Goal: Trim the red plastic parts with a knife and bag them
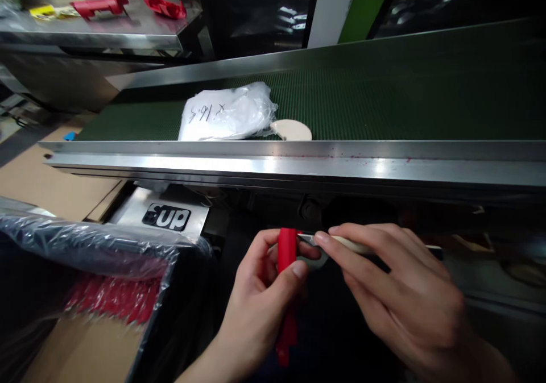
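Note:
Upright in front of me is a long red plastic part (287,252), held between the thumb and fingers of my left hand (264,292). Its lower end hangs below my thumb, and my palm and fingers hide some of its middle. My right hand (396,286) is closed around a knife (350,244) with a pale handle. The small pointed blade reaches left to the upper edge of the red part, close to my left fingertips; whether it touches cannot be made out.
A green conveyor belt (350,99) with a metal rail (298,158) runs across, carrying a white plastic bag (226,113) and a beige disc (292,129). Lower left stands a lined bin (170,280) with red parts (119,298). A phone (166,216) lies beyond it. More red parts (100,7) sit on a metal table.

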Tool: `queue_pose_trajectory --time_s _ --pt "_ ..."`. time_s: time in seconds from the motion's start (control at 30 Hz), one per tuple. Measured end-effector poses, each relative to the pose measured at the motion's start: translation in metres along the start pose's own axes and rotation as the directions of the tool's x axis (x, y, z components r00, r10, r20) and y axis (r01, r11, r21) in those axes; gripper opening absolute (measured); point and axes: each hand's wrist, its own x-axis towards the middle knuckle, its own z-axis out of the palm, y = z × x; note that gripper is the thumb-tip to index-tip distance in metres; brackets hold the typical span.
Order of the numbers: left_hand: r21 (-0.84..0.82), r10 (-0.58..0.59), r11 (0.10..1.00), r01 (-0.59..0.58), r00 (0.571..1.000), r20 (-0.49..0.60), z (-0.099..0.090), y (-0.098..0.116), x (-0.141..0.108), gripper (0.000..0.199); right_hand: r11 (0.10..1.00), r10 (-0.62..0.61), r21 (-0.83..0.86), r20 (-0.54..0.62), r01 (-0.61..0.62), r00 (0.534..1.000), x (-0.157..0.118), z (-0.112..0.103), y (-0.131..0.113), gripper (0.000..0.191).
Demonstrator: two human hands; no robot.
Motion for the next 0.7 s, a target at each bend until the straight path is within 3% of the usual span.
queue_pose_trajectory --time_s 0.33,0.57,0.7 --pt "0.008 0.01 1.0 -0.01 0.999 0.039 -0.001 0.001 0.0 0.017 0.998 -0.006 -0.061 0.03 0.008 1.0 -0.006 -0.002 0.007 0.041" --pt "-0.002 0.002 1.0 -0.002 0.998 0.069 -0.001 0.004 0.001 0.019 0.996 0.022 -0.08 -0.023 -0.024 0.999 -0.008 -0.002 0.011 0.048" --pt "0.025 -0.007 1.0 0.005 0.995 0.099 -0.003 0.003 -0.002 0.018 0.987 0.125 -0.084 -0.121 -0.135 0.985 -0.007 -0.007 0.022 0.052"
